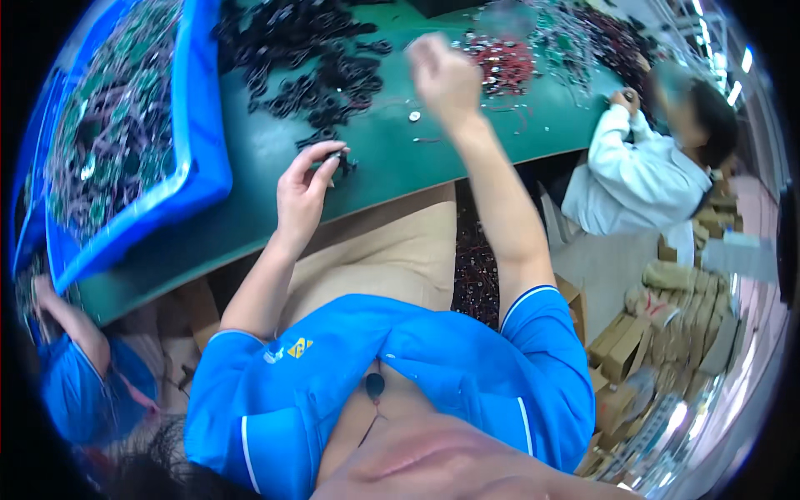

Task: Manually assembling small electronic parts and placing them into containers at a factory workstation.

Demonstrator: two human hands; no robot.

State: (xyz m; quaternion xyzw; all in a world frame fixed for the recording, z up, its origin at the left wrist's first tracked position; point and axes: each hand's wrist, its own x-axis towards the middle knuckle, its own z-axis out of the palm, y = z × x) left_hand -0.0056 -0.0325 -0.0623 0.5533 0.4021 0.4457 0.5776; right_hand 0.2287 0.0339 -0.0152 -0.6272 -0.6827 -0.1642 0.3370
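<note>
My left hand [304, 187] is closed over the near part of the green table [250, 150]. Its thumb and fingertips pinch a small black part [337, 156], whose exact kind I cannot make out. Dark pieces lie just behind those fingertips, beside a large heap of black looped cables [325, 79]. Further to the right and higher up, my right hand [447, 82] is slightly blurred, its fingers curled together. Whatever it may hold is hidden. Close to it are a pile of small red-wired parts [504, 62] and a small round white piece [414, 117].
A blue bin [204, 158] full of green circuit boards and wires stands at left. More wired boards [567, 50] are heaped at the far right. One person [650, 167] sits at the right; another person's arm [79, 329] shows at lower left. Cardboard boxes [621, 350] stand on the right.
</note>
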